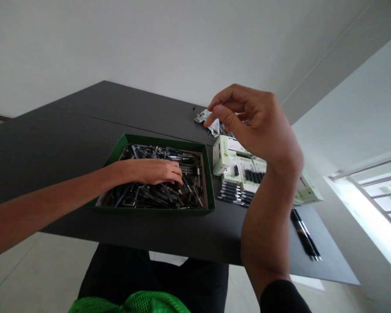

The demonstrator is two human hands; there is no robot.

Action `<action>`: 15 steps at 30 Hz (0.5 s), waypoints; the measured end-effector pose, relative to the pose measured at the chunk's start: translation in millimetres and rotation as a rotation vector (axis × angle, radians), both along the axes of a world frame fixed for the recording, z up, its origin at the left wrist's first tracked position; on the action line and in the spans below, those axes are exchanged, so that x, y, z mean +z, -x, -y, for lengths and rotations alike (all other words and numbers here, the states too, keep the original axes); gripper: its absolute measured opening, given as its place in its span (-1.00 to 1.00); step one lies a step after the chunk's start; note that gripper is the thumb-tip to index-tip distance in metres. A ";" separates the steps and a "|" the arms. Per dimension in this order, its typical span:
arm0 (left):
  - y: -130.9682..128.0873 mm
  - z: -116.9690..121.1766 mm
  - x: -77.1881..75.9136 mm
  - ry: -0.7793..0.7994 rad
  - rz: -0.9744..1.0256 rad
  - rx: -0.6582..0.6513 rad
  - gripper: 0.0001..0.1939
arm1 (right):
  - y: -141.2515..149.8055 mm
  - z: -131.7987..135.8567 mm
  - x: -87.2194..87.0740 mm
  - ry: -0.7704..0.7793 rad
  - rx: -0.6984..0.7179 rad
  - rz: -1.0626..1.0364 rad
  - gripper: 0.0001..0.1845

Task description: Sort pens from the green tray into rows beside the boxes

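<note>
My left hand (161,171) reaches into a shallow green box (211,191) heaped with dark and clear pens (169,195). Its fingers curl down against the pens, and the fingertips are partly hidden, so what they hold does not show. Raised above the table's right part is my right hand (250,115), bent at the wrist. Its thumb comes together with the bent fingers in a loose pinch; I cannot make out anything between them. Below and behind this hand are pale green cartons (220,155) and a row of black pens (231,192).
Short black parts (254,176) lie on the flat cartons. A crumpled grey-white cloth (214,127) rests at the table's back edge. Several thick black pens (305,234) lie at the right on the dark table (143,230). A wall stands behind, a railed window (382,191) at right.
</note>
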State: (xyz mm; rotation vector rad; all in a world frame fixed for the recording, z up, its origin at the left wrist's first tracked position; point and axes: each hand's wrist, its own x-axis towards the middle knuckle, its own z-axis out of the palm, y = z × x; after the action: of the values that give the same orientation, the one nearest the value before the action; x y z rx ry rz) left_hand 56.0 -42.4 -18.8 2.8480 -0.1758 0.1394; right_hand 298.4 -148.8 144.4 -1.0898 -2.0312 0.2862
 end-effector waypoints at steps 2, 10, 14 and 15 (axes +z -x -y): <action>-0.8 0.2 -2.9 -0.075 0.002 0.014 -0.49 | 0.0 -0.6 -0.2 0.004 -0.001 0.001 -0.76; -2.8 0.2 -0.6 -0.152 -0.024 0.030 -0.81 | -0.7 0.1 -0.3 -0.012 0.013 0.043 -0.65; -5.4 5.6 6.7 -0.224 -0.060 0.032 -0.81 | -1.0 1.8 0.8 -0.003 0.002 0.033 -0.62; -6.1 6.9 7.2 -0.239 -0.056 0.034 -0.80 | -1.1 1.9 0.8 -0.002 -0.002 0.028 -0.65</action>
State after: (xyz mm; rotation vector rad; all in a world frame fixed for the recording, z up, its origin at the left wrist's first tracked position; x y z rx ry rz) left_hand 62.2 -49.3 -11.6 3.0898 -0.1413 0.0480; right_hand 299.5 -150.7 145.2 -1.0999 -2.0551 0.2696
